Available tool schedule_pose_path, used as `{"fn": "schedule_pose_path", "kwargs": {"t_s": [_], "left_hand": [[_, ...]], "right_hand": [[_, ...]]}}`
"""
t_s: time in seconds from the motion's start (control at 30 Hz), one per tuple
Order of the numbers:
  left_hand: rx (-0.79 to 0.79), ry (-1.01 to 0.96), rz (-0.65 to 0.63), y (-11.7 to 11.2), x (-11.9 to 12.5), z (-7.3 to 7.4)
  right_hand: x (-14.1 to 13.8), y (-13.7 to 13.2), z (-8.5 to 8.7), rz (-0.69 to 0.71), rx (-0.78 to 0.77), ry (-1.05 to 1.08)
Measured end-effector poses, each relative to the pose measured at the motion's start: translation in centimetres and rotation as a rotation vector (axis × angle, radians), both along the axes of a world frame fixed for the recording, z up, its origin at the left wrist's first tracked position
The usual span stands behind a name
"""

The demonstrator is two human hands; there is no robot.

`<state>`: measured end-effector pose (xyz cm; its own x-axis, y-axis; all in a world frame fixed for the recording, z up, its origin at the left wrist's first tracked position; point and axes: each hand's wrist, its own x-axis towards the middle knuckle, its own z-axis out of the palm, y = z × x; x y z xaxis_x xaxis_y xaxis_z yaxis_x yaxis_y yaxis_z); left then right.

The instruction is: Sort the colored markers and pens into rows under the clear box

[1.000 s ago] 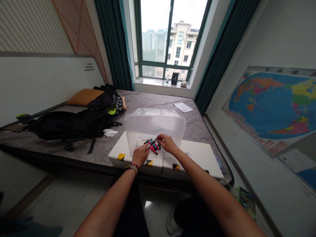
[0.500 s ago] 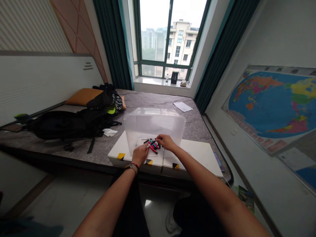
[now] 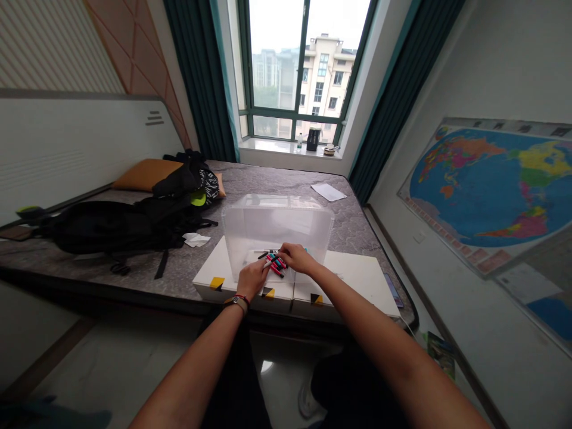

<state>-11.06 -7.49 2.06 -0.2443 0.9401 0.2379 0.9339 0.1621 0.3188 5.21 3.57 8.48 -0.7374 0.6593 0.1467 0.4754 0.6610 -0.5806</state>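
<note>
The left hand [image 3: 251, 279] was closed round a pen [image 3: 269, 263], which slanted up toward the right hand [image 3: 295, 257]. The right hand's fingers were bunched narrow near the pen's far end; whether they gripped it, I could not tell. Close by the hands, coloured markers [image 3: 276, 271] lay heaped in the clear plastic box [image 3: 241, 223], above white boxes [image 3: 357, 274] on the bed [image 3: 268, 174].

Ctr: bin [image 3: 250, 232], clear plastic, smooth, slight sheen; pens [image 3: 277, 273] in it look hard plastic. White boxes [image 3: 357, 271] below: smooth, matt-ish, mat'l unclear. Mid-L backpack [image 3: 98, 226]: matt cloth. Mattress [image 3: 263, 176], mid-frame: quilted cloth. Btm-L floor [image 3: 147, 357]: smooth, glossy.
</note>
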Motion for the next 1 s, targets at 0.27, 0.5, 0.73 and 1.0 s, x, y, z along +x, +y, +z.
{"fn": "schedule_pose_path", "kwargs": {"t_s": [0.27, 0.5, 0.73, 1.0], "left_hand": [[0.014, -0.002, -0.009, -0.1, 0.1, 0.1], [0.071, -0.113, -0.047, -0.2, 0.0, 0.3], [0.388, -0.856, 0.001, -2.2, 1.1, 1.4], [0.515, -1.301, 0.033, -5.7, 4.7, 2.2]], "right_hand": [[-0.4, 0.5, -1.2, -0.083, -0.027, -0.044], [0.0, 0.1, -2.7, -0.212, -0.313, 0.114], [1.5, -1.6, -3.4, -0.312, -0.764, 0.521], [3.2, -5.8, -5.3, -0.168, -1.007, 0.527]]}}
